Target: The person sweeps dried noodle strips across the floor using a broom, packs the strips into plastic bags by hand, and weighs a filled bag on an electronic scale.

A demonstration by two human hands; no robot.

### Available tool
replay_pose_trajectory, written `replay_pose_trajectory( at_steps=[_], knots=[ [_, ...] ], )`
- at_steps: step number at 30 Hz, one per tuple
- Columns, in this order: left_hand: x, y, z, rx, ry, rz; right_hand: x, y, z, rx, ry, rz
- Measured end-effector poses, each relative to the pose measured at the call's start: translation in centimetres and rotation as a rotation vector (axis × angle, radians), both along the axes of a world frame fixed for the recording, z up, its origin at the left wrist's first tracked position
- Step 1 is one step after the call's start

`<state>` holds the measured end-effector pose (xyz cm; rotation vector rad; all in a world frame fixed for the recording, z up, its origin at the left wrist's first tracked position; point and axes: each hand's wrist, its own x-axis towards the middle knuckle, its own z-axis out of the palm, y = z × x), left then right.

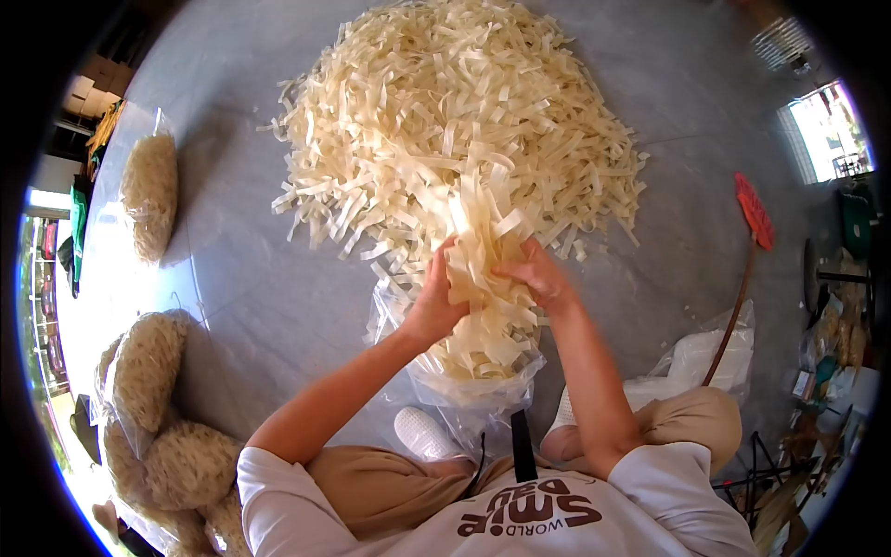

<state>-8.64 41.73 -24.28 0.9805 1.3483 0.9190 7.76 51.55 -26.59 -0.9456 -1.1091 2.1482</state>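
- Bunch of pale strips (pixel 484 251): centre of the frame, upright between your two hands. Its long axis runs up and down the frame, from the heap above towards the bag below.
- Your left hand (pixel 438 302): pressed to the bunch's left side, fingers curled about it.
- Your right hand (pixel 541 276): closed on the bunch's right side, fingers spread across the strips. Both hands touch the bunch, so neither is nearer; your left sits slightly lower, closer to the bag.
- Clear plastic bag (pixel 464 392): directly below your hands in the frame, in front of your body, with strips inside. Its mouth is partly hidden by strips; no solid object shows between it and your hands.
- Heap of strips (pixel 455 102): upper centre, on the grey floor (pixel 237 278); its lower edge reaches your fingertips.
- White shoe (pixel 427 433): lower centre, just beside the bag's left side.
- Filled bag (pixel 150 200): upper left, well apart from the heap.
- Pile of filled bags (pixel 190 464): lower left, near your left arm.
- Red fly swatter (pixel 755 213): right, its handle slanting down to a plastic-wrapped white bundle (pixel 715 357), clear of both hands.
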Motion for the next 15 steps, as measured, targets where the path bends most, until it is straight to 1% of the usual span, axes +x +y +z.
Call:
replay_pose_trajectory(
  at_steps=[1,3,4,6,7,8,9,10,12,13,15],
  knots=[
    [-0.4,-1.3,-2.4,0.038,0.202,-0.152,0.5,-1.0,-1.3,-0.024,0.013,0.059],
    [-0.6,-4.4,-2.6,0.055,0.640,-0.329,0.5,-3.4,-3.7,-0.123,-0.156,0.158],
    [-1.4,-4.0,-0.9,0.055,0.642,-0.332,0.6,-4.8,-4.4,-0.124,-0.154,0.155],
    [-3.6,-3.3,2.1,-0.276,0.820,-0.813,0.7,-7.2,-5.9,-0.207,-0.110,0.222],
    [-4.2,-3.4,2.4,-0.229,0.970,-0.688,0.8,-8.1,-7.0,-0.211,-0.108,0.223],
    [-5.0,-3.0,2.9,-0.288,0.948,-0.591,0.7,-8.8,-8.0,-0.248,-0.084,0.247],
    [-5.8,-2.6,3.4,-0.343,0.926,-0.494,0.4,-9.0,-7.9,-0.280,-0.060,0.270],
    [-6.3,-3.0,3.1,-0.340,0.929,-0.493,0.3,-9.1,-7.6,-0.276,-0.057,0.269],
    [-7.2,-4.3,0.9,0.098,1.269,-0.198,0.1,-9.2,-6.9,-0.304,-0.111,0.312],
    [-7.9,-5.2,-0.7,0.105,1.267,-0.198,0.1,-9.4,-7.4,-0.299,-0.114,0.307],
    [-9.5,-6.4,-3.6,-0.085,1.196,-0.409,0.1,-10.1,-8.9,-0.293,-0.112,0.319]
  ],
)
